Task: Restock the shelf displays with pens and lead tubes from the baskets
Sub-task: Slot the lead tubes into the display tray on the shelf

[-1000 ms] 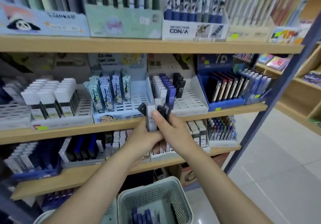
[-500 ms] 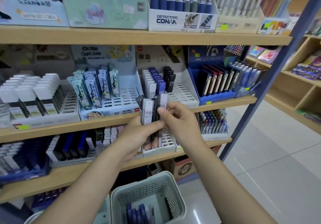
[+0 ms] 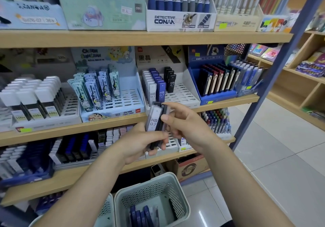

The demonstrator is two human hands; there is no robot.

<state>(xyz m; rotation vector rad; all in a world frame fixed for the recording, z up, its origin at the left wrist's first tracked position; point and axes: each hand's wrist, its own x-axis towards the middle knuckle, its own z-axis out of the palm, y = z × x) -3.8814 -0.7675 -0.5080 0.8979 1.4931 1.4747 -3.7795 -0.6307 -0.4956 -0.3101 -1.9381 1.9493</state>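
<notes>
My left hand (image 3: 140, 141) grips a small bundle of lead tubes (image 3: 154, 121), the front one grey and marked HB 0.7. My right hand (image 3: 186, 124) pinches the right side of the same bundle with thumb and fingers. Both hands are just below the grey slotted display (image 3: 182, 94) on the middle shelf, which holds rows of white, blue and black HB 0.7 tubes. A pale green perforated basket (image 3: 177, 179) stands below my arms with several blue tubes (image 3: 140, 216) in its bottom.
A cartoon lead display (image 3: 112, 114) sits left of the grey one, a blue display (image 3: 218, 98) to its right. Pen boxes line the top shelf (image 3: 140, 37). A second basket (image 3: 109, 209) stands left of the first. A blue shelf post (image 3: 274, 71) and tiled floor lie right.
The bundle stayed in both hands just below the middle shelf. My right fingers shifted from the top of the tubes to their right side.
</notes>
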